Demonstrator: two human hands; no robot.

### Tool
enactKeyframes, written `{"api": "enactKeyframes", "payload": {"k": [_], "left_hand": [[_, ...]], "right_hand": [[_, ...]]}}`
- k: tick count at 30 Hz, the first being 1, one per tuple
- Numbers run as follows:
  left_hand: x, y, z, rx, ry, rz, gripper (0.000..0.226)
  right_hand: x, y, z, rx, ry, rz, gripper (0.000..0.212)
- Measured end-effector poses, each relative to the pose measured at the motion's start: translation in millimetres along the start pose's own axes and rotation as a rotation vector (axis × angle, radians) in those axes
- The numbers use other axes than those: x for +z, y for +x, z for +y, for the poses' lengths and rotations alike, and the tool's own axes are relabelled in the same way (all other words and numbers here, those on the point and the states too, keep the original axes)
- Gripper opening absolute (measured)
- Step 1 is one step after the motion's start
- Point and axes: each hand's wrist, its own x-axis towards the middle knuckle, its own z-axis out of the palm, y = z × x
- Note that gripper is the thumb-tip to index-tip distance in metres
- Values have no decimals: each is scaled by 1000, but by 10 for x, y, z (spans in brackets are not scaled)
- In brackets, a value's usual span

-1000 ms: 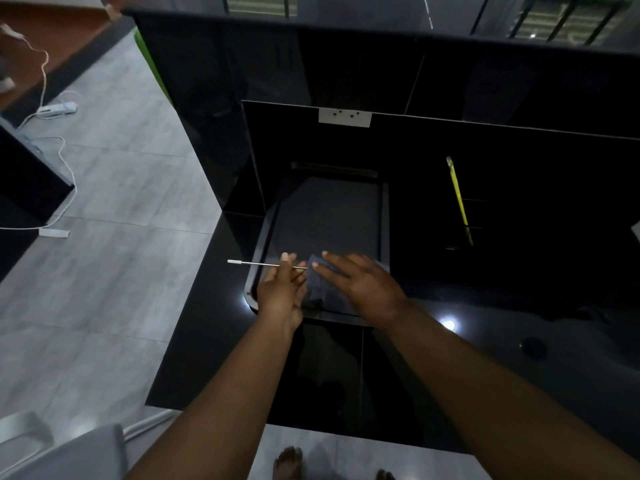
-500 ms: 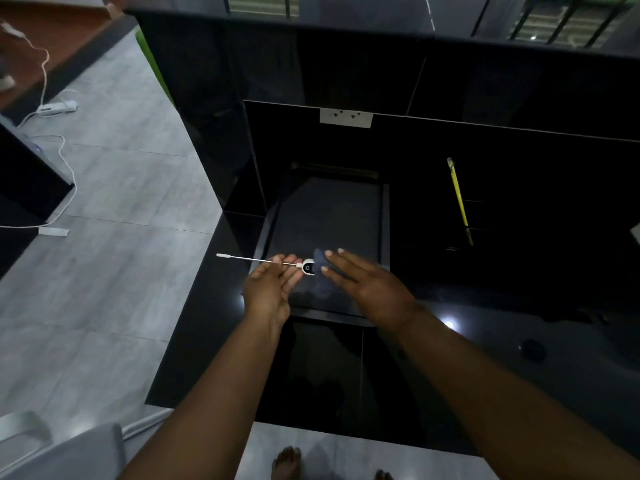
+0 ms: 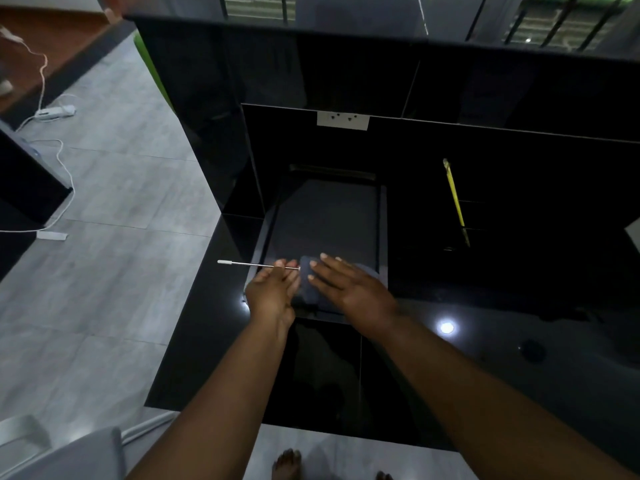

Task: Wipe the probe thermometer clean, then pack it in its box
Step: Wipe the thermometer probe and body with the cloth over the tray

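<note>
My left hand (image 3: 273, 292) pinches the thin metal stem of the probe thermometer (image 3: 249, 264), which lies level and points left, its white-capped tip past the counter edge. My right hand (image 3: 346, 285) presses a dark grey cloth (image 3: 306, 285) over the thermometer's round head, which is hidden under the cloth. Both hands are over the near end of a dark rectangular tray (image 3: 325, 220) on the glossy black counter (image 3: 519, 358). I cannot make out a box for the thermometer.
A yellow pencil-like stick (image 3: 455, 199) leans at the right against the black back panel. A white socket plate (image 3: 342, 120) is on that panel. Grey tiled floor (image 3: 104, 271) with white cables and a power strip (image 3: 55, 111) lies to the left. A grey chair corner (image 3: 69, 455) is at bottom left.
The cloth under my right hand has slid left back over the thermometer's white round head, which showed half a second ago. The thermometer has shifted slightly right.
</note>
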Motion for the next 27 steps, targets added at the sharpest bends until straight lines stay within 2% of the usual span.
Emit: {"api": "enactKeyframes", "payload": {"k": [3,6,9,11,15,18,22,27], "left_hand": [[-72,96,115,13,-31,21,17],[-75,91,128,13,-35,29,15],[-41,66,45,7,-14,30,11],[-3,20,-22,7,0,25,10],[23,-39,-74,12,34,29,16],[-9,-14,-17,6,-8,8,10],[-7,-8,99,26,-72,-12,8],[21,-13,117,12,-16,-15,13]], "right_hand": [[-53,-204,194,37,-21,-14,44],[-121,-328,318,133,-23,-19,49],[-256,-148,261,225,38,114,49],[-312,56,139,220,83,192,52],[-56,149,-91,85,111,69,50],[-18,-28,-45,63,168,19,39],[-190,-245,189,89,55,-11,46],[-224,-288,241,146,22,-49,61]]}}
